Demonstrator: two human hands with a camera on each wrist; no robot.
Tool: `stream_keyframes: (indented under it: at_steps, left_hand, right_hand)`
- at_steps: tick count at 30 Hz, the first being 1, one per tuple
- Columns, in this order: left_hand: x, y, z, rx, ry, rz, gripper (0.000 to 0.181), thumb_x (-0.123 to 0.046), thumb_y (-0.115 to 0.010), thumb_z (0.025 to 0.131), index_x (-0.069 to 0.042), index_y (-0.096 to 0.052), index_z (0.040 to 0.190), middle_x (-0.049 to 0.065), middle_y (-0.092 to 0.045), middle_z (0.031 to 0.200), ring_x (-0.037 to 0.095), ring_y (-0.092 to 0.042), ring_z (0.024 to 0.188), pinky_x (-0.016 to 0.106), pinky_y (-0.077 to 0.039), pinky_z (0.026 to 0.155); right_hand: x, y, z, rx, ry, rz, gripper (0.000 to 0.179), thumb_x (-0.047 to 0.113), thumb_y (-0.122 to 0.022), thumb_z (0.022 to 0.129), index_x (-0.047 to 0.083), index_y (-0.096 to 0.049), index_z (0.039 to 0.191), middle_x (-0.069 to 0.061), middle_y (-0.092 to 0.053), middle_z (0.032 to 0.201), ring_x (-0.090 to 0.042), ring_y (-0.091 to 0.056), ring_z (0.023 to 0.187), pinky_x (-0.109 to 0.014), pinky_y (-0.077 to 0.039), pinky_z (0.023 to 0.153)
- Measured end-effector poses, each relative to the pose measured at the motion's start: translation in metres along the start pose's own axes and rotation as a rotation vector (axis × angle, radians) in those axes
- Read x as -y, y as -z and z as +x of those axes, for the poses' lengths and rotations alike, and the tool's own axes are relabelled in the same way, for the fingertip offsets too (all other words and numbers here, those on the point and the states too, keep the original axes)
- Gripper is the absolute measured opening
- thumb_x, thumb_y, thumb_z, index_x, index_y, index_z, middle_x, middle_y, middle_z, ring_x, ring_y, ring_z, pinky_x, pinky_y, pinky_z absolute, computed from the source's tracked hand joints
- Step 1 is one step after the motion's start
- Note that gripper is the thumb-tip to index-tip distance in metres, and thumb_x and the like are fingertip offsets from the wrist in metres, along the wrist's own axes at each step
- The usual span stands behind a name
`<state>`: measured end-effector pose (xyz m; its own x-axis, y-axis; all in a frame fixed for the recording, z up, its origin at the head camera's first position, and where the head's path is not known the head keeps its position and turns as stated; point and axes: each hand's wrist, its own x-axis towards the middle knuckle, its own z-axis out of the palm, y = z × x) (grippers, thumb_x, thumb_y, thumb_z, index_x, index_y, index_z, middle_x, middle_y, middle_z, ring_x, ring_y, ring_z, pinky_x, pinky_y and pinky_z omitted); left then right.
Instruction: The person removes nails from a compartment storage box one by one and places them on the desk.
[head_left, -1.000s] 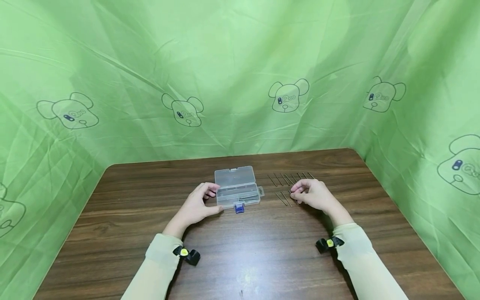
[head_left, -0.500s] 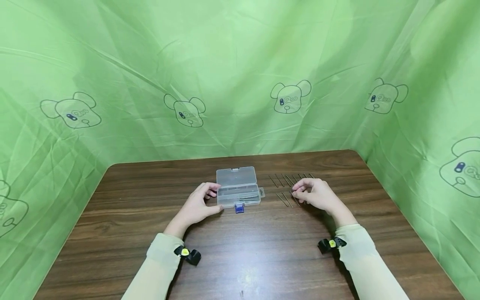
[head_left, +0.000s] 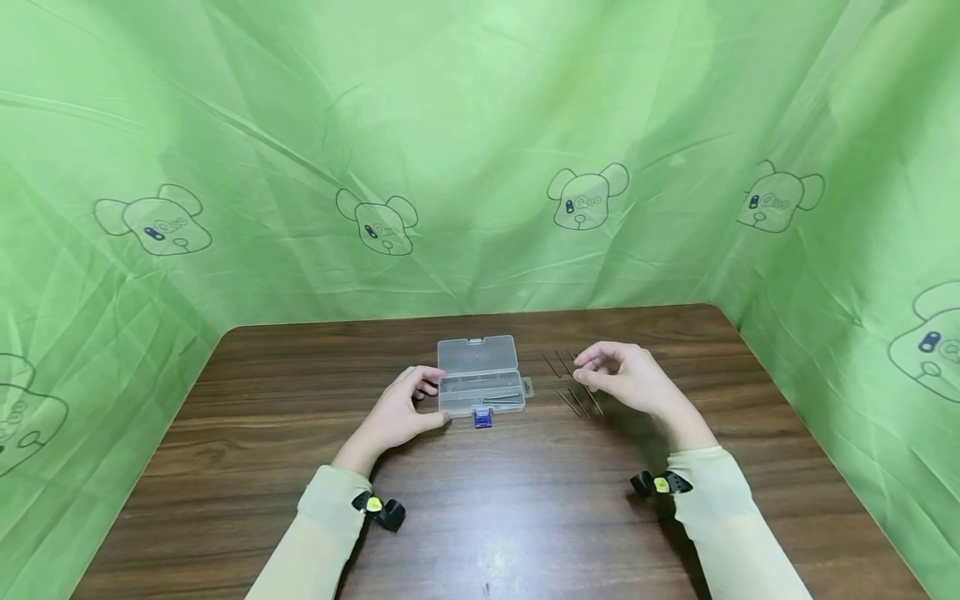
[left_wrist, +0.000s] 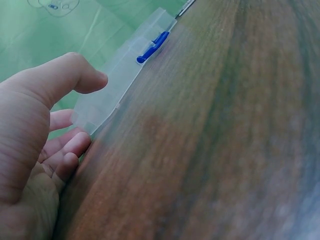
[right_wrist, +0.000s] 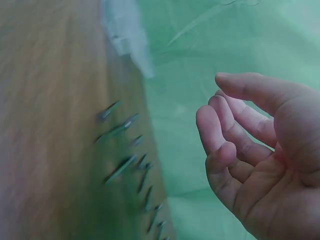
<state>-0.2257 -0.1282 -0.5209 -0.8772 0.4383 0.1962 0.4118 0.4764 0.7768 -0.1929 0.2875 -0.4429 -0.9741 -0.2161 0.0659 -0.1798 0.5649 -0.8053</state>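
Note:
A clear plastic box (head_left: 477,357) stands with its lid raised and its blue clasp (head_left: 482,418) folded down in front. Several thin metal rods (head_left: 501,401) lie in its right front compartment. At its left end, my left hand (head_left: 397,412) holds the box, thumb on the front wall and fingers toward the back. My right hand (head_left: 630,379) hovers above the loose thin metal rods (head_left: 569,403) on the table, thumb and fingertips apart. In the right wrist view, nothing shows between the fingers of my right hand (right_wrist: 260,145). It covers part of the back row in the head view.
The brown wooden table (head_left: 480,517) extends toward me. A green curtain (head_left: 480,167) with printed bear faces surrounds its back and sides. A small hanging tab (head_left: 528,387) juts from the box's right end. Black wrist cameras (head_left: 388,514) sit on both sleeves.
My right hand has risen off the front row of rods and shifted toward the back row, uncovering a third rod in front. The left hand stays at the box. The head view has shifted slightly.

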Motion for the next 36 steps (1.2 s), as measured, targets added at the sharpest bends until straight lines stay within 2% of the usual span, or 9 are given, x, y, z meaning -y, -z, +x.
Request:
stream_keyframes:
  at_steps: [7,12,16,21,27,30,36]
  left_hand:
    - [0.0,-0.001,0.0,-0.013,-0.017,0.01,0.065,-0.019,-0.095,0.085,-0.009,-0.065,0.141,0.006,-0.067,0.129,0.022,-0.068,0.111,0.046,-0.055,0.098]
    - [0.0,0.001,-0.002,-0.018,-0.011,0.013,0.064,-0.019,-0.095,0.085,-0.009,-0.065,0.141,0.006,-0.067,0.128,0.021,-0.067,0.11,0.046,-0.055,0.098]
    - [0.0,0.001,-0.002,-0.011,-0.008,0.011,0.064,-0.02,-0.094,0.085,-0.009,-0.065,0.142,0.006,-0.066,0.129,0.021,-0.067,0.111,0.045,-0.055,0.098]
    - [-0.001,0.0,0.0,-0.002,-0.001,0.009,0.066,-0.018,-0.095,0.084,-0.008,-0.065,0.142,0.007,-0.066,0.129,0.021,-0.067,0.111,0.045,-0.055,0.099]
    - [-0.001,-0.001,0.003,-0.001,-0.005,0.011,0.066,-0.018,-0.094,0.084,-0.008,-0.065,0.142,0.007,-0.066,0.129,0.022,-0.067,0.111,0.046,-0.055,0.099]
    - [-0.001,-0.001,0.003,0.0,-0.005,0.005,0.066,-0.018,-0.095,0.083,-0.008,-0.065,0.142,0.007,-0.066,0.128,0.022,-0.067,0.111,0.046,-0.055,0.099]
    - [-0.001,0.0,0.002,-0.002,-0.001,-0.009,0.066,-0.016,-0.095,0.083,-0.008,-0.065,0.142,0.006,-0.067,0.126,0.021,-0.066,0.11,0.046,-0.055,0.098]
  right_hand:
    - [0.031,-0.007,0.018,0.029,0.076,-0.026,0.026,0.024,-0.086,0.097,0.013,-0.078,0.119,0.0,-0.077,0.101,-0.021,-0.072,0.088,-0.033,-0.055,0.077]
    - [0.045,-0.03,0.033,0.063,0.133,0.037,0.027,0.019,-0.088,0.095,0.011,-0.079,0.119,-0.001,-0.077,0.103,-0.021,-0.071,0.095,-0.037,-0.057,0.086]
    - [0.043,-0.053,0.044,0.1,0.176,0.067,0.026,0.017,-0.087,0.095,0.008,-0.078,0.118,-0.001,-0.077,0.104,-0.021,-0.071,0.096,-0.038,-0.059,0.087]
    - [0.034,-0.074,0.05,0.151,0.23,0.0,0.024,0.017,-0.085,0.098,0.006,-0.078,0.118,-0.001,-0.078,0.106,-0.023,-0.072,0.099,-0.038,-0.059,0.087]
    - [0.03,-0.086,0.049,0.163,0.265,-0.074,0.02,0.015,-0.085,0.097,0.009,-0.08,0.116,-0.003,-0.078,0.114,-0.029,-0.073,0.108,-0.047,-0.058,0.096]
    - [0.031,-0.089,0.05,0.165,0.261,-0.096,0.018,0.013,-0.085,0.096,0.012,-0.081,0.114,0.001,-0.078,0.114,-0.026,-0.073,0.109,-0.047,-0.058,0.098]
    - [0.034,-0.093,0.051,0.224,0.331,-0.173,0.013,0.01,-0.084,0.097,0.009,-0.084,0.11,-0.004,-0.08,0.12,-0.027,-0.073,0.119,-0.047,-0.055,0.109]
